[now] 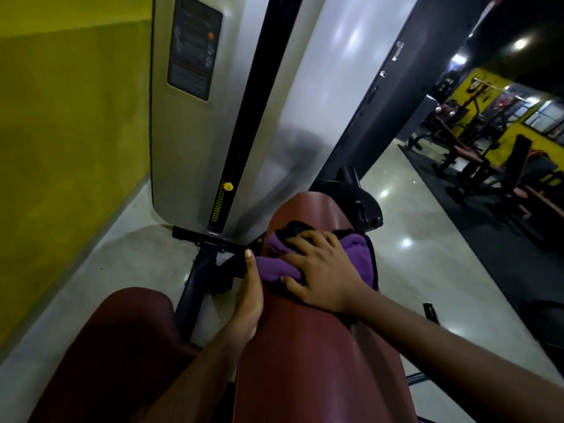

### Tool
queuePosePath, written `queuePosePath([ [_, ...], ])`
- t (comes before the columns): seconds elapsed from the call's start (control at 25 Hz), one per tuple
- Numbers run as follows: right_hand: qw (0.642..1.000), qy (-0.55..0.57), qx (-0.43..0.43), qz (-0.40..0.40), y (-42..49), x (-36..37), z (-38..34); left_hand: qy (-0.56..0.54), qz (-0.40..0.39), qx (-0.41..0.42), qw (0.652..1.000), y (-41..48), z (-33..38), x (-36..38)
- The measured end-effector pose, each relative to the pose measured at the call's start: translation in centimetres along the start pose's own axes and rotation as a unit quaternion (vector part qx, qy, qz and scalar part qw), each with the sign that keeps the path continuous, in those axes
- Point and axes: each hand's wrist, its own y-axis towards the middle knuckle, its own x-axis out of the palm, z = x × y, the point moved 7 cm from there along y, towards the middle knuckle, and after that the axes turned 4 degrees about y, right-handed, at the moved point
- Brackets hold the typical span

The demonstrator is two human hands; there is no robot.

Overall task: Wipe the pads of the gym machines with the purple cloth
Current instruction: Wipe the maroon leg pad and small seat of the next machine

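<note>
**Head view: wiping the long pad, cloth near its far end**

Head view is showing me working with both bare hands on one machine. My right hand is pressing a bunched purple terry cloth onto the long, rounded reddish-brown vinyl pad. Fingers are spread apart and curling over the folds, thumb tucking under the near edge, so the hand is clamped down on the cloth rather than pinching it. My left hand is lying along the pad's left edge, fingers together and straight, a fingertip touching the cloth's left end; I judge it is steadying, not gripping.

The cloth is sitting on the upper stretch of the pad, just short of the black metal bracket, with a dark bit of fabric showing at its top edge.

Doing it well, I think: keeping the palm flat and the pressure even, stroking lengthwise, running the cloth over the curved sides too. A second dark maroon cushion is waiting at lower left, just beside my left forearm. The silver weight-stack cover is standing behind.
</note>
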Motion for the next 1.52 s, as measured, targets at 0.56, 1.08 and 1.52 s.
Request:
queuePosePath([
  [0.56,0.988,0.101,0.111,0.033,8.6,2.7,12.0,0.189,0.016,0.015,0.982,6.6,1.7,3.5],
  [1.08,0.917,0.065,0.394,0.003,5.0,2.4,12.1,0.22,-0.051,0.043,0.973,5.3,2.7,3.6],
  [1.52,0.78,-0.024,0.625,-0.006,-5.3,-2.7,-3.6,0.32,-0.275,0.292,0.858,-1.9,4.6,-1.5],
])
